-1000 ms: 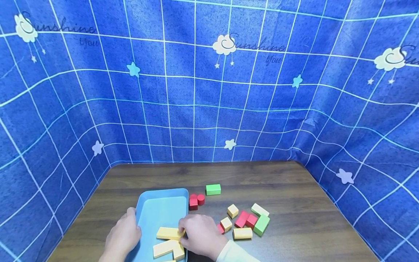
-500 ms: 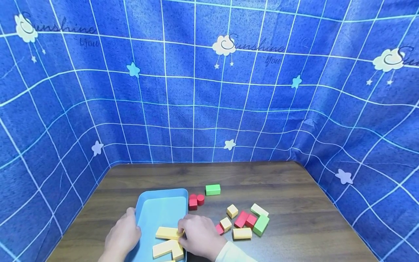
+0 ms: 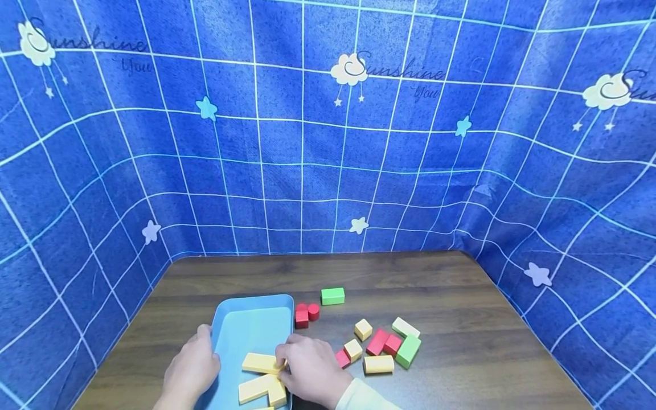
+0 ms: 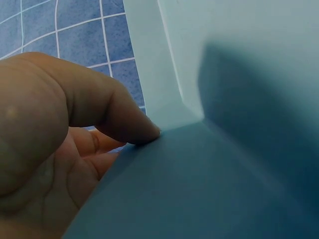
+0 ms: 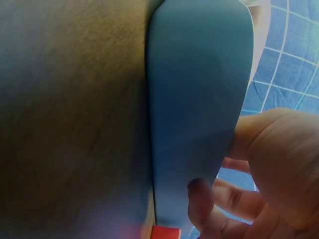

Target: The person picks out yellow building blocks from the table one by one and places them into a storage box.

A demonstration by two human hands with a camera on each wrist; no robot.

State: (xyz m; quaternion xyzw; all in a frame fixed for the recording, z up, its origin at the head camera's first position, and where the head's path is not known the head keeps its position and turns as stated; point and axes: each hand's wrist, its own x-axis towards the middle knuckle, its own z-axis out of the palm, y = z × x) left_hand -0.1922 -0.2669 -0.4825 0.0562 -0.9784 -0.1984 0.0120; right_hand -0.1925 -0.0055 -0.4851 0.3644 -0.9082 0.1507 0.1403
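Note:
A blue tray [image 3: 251, 327] stands on the table at the left front. My left hand [image 3: 193, 364] grips its left wall; in the left wrist view the thumb [image 4: 132, 122] lies over the rim and the other fingers are behind the wall. My right hand [image 3: 315, 367] reaches over the right wall and pinches the right end of a flat yellow block [image 3: 258, 363] inside the tray. Just in front of it lie a second yellow block [image 3: 253, 390] and a shorter one [image 3: 277, 394]. In the right wrist view a finger [image 5: 200, 201] curls against the tray's outer wall; the block is hidden there.
Beside the tray's right wall sit small red blocks [image 3: 302, 316], and behind them a green block [image 3: 333, 296]. Farther right lie pale cubes [image 3: 363, 329], a yellow cylinder [image 3: 378, 364], red blocks [image 3: 378, 342] and another green block [image 3: 408, 351]. Blue gridded cloth [image 3: 307, 142] encloses the table.
My right hand and the yellow block have shifted slightly left, and the block's angle has turned a little. The left hand stays on the tray wall.

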